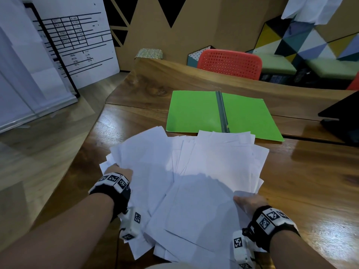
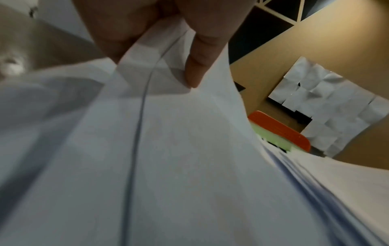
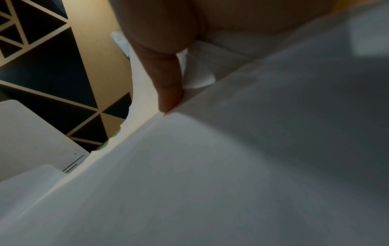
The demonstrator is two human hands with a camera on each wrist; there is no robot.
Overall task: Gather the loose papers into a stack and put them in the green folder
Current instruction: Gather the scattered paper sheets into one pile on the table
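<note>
Many loose papers [image 1: 196,183] fan untidily across the frame's lower centre, the left hand [image 1: 118,171] and right hand [image 1: 249,202] each pinching an edge; squeezed inward unevenly, sheets could buckle or slide off; the green folder [image 1: 219,113] lies open above.

Left hand [image 2: 151,30] pinching white papers [image 2: 168,158], red chair [image 2: 280,131] behind

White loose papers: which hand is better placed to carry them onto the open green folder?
Right hand, likely: it grips the white loose papers on the side below the green folder; the left hand grips farther away.
</note>
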